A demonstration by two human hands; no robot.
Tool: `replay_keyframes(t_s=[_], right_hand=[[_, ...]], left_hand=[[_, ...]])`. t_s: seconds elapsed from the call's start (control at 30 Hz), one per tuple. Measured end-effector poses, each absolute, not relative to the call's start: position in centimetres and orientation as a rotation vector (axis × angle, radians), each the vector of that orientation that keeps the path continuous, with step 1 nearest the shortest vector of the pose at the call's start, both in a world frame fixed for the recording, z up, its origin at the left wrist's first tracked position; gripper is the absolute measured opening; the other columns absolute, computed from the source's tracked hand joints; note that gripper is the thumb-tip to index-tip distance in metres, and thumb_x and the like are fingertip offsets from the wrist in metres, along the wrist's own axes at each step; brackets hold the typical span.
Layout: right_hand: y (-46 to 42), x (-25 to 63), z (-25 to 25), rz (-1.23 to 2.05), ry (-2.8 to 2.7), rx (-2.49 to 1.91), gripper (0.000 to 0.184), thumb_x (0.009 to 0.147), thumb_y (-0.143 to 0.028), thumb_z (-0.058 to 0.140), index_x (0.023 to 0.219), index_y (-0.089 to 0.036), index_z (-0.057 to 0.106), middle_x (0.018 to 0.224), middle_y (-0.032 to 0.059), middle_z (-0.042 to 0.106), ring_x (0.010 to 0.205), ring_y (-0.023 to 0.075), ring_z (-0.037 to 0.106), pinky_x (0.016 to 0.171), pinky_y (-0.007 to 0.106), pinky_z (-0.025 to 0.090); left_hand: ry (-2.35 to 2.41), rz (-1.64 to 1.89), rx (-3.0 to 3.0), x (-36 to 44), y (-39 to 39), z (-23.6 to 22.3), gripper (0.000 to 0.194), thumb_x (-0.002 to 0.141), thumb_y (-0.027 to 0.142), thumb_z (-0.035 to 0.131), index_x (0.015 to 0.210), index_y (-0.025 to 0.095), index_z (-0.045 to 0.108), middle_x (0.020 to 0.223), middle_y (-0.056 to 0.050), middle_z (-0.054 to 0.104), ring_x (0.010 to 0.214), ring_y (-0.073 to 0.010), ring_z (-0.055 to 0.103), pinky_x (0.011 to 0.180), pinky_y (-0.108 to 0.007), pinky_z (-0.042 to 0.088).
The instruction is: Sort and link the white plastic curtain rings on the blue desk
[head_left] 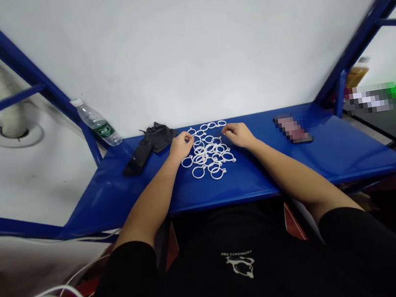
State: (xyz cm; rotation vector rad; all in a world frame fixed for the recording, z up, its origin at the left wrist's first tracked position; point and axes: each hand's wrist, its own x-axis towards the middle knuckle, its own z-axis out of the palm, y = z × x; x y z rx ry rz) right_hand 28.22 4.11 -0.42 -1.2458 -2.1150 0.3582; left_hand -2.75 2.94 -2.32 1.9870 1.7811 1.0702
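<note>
A loose pile of white plastic rings [214,147], each with a small tab like a curtain ring, lies on the blue tabletop [233,188]. Several overlap, while one ring [198,172] lies near the front of the pile. At the pile's left edge is my left hand [182,146], its fingers pinched together beside a ring [191,132]. My right hand [239,135] is at the right edge, fingers curled and thumb close to them, just below a ring [221,123] at the back. Whatever either set of fingertips holds is too small or hidden to make out.
Left of the pile are a black phone [138,158] and a black pouch [160,137]. A clear water bottle [100,126] leans behind them by the blue frame. To the right lies a blurred-out reddish object [293,129]. A white wall [198,49] closes off the back.
</note>
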Motion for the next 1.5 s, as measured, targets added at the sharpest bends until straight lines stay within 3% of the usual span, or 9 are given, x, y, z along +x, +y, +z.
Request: replay_keyframes(t_s=[0.33, 0.4, 0.57, 0.83, 0.97, 1.07, 1.23, 1.37, 1.5], right_hand=[[4.2, 28.3, -0.4, 0.349, -2.102, -1.136, 0.027, 0.09, -0.018, 0.055, 0.081, -0.022, 0.081, 0.092, 0.0079, 0.086, 0.09, 0.0268, 0.078, 0.09, 0.036, 0.057], [4.0, 28.2, -0.5, 0.351, -2.111, -1.078, 0.027, 0.088, -0.017, 0.054, 0.089, -0.021, 0.081, 0.091, 0.0073, 0.085, 0.087, 0.0262, 0.077, 0.088, 0.036, 0.057], [2.8, 27.8, -0.4, 0.495, -2.246, -0.875, 0.053, 0.09, -0.015, 0.055, 0.138, -0.019, 0.076, 0.106, 0.0054, 0.09, 0.078, 0.0218, 0.076, 0.084, 0.033, 0.06], [4.4, 28.0, -1.2, 0.248, -2.321, -1.158, 0.053, 0.094, -0.008, 0.058, 0.139, -0.021, 0.083, 0.14, 0.0106, 0.085, 0.128, 0.0303, 0.079, 0.115, 0.045, 0.062], [5.1, 27.9, -1.6, 0.212, -2.428, -1.332, 0.047, 0.104, -0.016, 0.063, 0.145, -0.024, 0.083, 0.152, 0.0122, 0.079, 0.133, 0.0306, 0.077, 0.117, 0.045, 0.062], [5.2, 27.6, -1.7, 0.22, -2.452, -1.344, 0.036, 0.108, -0.024, 0.065, 0.137, -0.026, 0.087, 0.146, 0.0121, 0.08, 0.128, 0.0305, 0.079, 0.113, 0.044, 0.063], [5.4, 27.9, -2.0, 0.34, -2.303, -1.277, 0.02, 0.103, -0.027, 0.071, 0.113, -0.023, 0.088, 0.122, 0.0103, 0.088, 0.11, 0.0274, 0.08, 0.101, 0.039, 0.063], [5.4, 28.2, -2.2, 0.634, -2.014, -1.205, 0.02, 0.1, -0.033, 0.071, 0.11, -0.02, 0.082, 0.096, 0.0054, 0.088, 0.077, 0.0201, 0.075, 0.079, 0.032, 0.061], [5.3, 27.8, -2.0, 0.952, -1.719, -1.163, 0.024, 0.093, -0.043, 0.079, 0.104, -0.022, 0.075, 0.088, 0.0029, 0.086, 0.051, 0.014, 0.063, 0.057, 0.028, 0.053]], left_hand=[[1.586, 1.297, 1.896, -2.8, 3.2, -2.7, 0.015, 0.102, 0.029, 0.075, 0.109, 0.02, 0.084, 0.094, -0.005, 0.085, 0.078, -0.0195, 0.075, 0.081, -0.031, 0.06], [1.597, 1.312, 1.901, -2.8, 3.2, -2.8, 0.014, 0.099, 0.027, 0.078, 0.109, 0.02, 0.085, 0.093, -0.004, 0.085, 0.075, -0.0185, 0.072, 0.08, -0.031, 0.06], [1.608, 1.33, 1.932, -2.8, 3.0, -2.5, 0.02, 0.098, 0.022, 0.078, 0.114, 0.018, 0.089, 0.096, -0.005, 0.085, 0.073, -0.0179, 0.071, 0.081, -0.032, 0.061], [1.564, 1.262, 1.979, -2.6, 2.8, -2.4, 0.029, 0.102, 0.014, 0.07, 0.122, 0.018, 0.091, 0.119, -0.011, 0.089, 0.094, -0.022, 0.08, 0.099, -0.035, 0.066], [1.594, 1.195, 2.025, -2.5, 2.7, -2.2, 0.033, 0.101, 0.011, 0.069, 0.123, 0.019, 0.092, 0.119, -0.01, 0.089, 0.095, -0.0225, 0.081, 0.102, -0.036, 0.066], [1.599, 1.16, 2.033, -2.4, 2.6, -2.0, 0.034, 0.1, 0.011, 0.068, 0.123, 0.019, 0.092, 0.115, -0.008, 0.09, 0.092, -0.0226, 0.081, 0.098, -0.035, 0.066], [1.615, 1.14, 2.061, -2.2, 2.4, -1.6, 0.031, 0.099, 0.012, 0.067, 0.112, 0.02, 0.094, 0.106, -0.008, 0.089, 0.094, -0.0255, 0.082, 0.098, -0.037, 0.066], [1.554, 1.123, 2.137, -2.0, 2.0, -1.3, 0.038, 0.094, 0.005, 0.058, 0.097, 0.021, 0.092, 0.105, -0.005, 0.09, 0.1, -0.0249, 0.084, 0.102, -0.036, 0.066], [1.489, 1.087, 2.156, -1.9, 1.1, -1.1, 0.04, 0.096, 0.006, 0.057, 0.111, 0.02, 0.091, 0.112, -0.005, 0.091, 0.092, -0.0227, 0.083, 0.095, -0.034, 0.065]])
